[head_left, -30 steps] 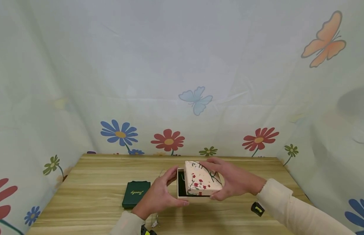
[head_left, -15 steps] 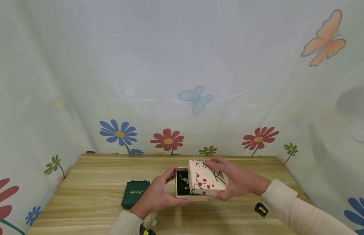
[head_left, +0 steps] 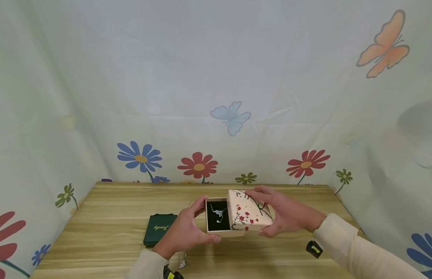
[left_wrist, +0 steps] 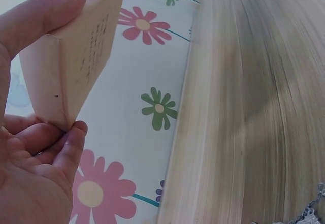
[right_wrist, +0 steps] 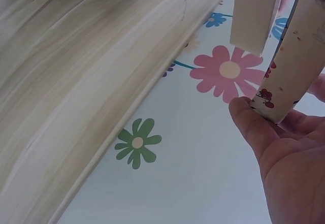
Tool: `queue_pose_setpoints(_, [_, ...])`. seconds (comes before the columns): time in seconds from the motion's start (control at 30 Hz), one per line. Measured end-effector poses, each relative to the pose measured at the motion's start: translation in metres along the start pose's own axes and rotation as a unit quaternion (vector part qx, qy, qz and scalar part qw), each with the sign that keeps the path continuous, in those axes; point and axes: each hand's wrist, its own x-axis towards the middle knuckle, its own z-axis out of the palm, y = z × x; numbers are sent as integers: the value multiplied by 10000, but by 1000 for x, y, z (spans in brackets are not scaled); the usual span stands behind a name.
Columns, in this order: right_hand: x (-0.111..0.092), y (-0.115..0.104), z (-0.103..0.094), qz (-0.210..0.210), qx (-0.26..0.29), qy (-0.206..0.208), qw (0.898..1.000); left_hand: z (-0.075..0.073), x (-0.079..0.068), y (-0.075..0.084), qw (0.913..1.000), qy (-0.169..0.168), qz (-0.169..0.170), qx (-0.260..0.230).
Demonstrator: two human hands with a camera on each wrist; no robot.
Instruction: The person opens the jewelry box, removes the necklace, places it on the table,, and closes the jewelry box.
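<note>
My left hand (head_left: 186, 230) grips the cream base of a small gift box (head_left: 223, 233) by its left side, thumb at the front, fingers behind. A silver necklace (head_left: 218, 213) lies on the dark lining inside. My right hand (head_left: 285, 211) holds the cream lid with red blossoms (head_left: 246, 211), tilted and shifted right, so it covers only the right part of the base. The left wrist view shows the base's underside (left_wrist: 94, 46) with small print, raised off the table. In the right wrist view the lid (right_wrist: 294, 56) is pinched between thumb and fingers, apart from the base (right_wrist: 255, 18).
A dark green jewelry pouch (head_left: 158, 229) with gold lettering lies on the wooden table (head_left: 111, 221) left of the left hand. Another silver necklace (head_left: 182, 263) lies near the left wrist. A flower-printed cloth (head_left: 258, 155) hangs behind the table.
My right hand has drawn the lid to the right, uncovering more of the base's lining and the necklace on it. My left hand, with the base, has shifted slightly left.
</note>
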Motion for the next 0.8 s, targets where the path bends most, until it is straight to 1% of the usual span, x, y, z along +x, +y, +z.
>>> queue_pose_setpoints(0.17, [-3, 2, -2, 88, 84, -12, 9999, -1, 0, 0, 10000, 58, -42, 57])
queue_pose_setpoints(0.4, [-7, 5, -4, 149, -6, -27, 9999, -2, -2, -1, 9998, 115, -57, 164])
queue_pose_setpoints(0.8, [-10, 7, -9, -1, -65, 89, 9999, -10, -1, 2, 9997, 77, -138, 176])
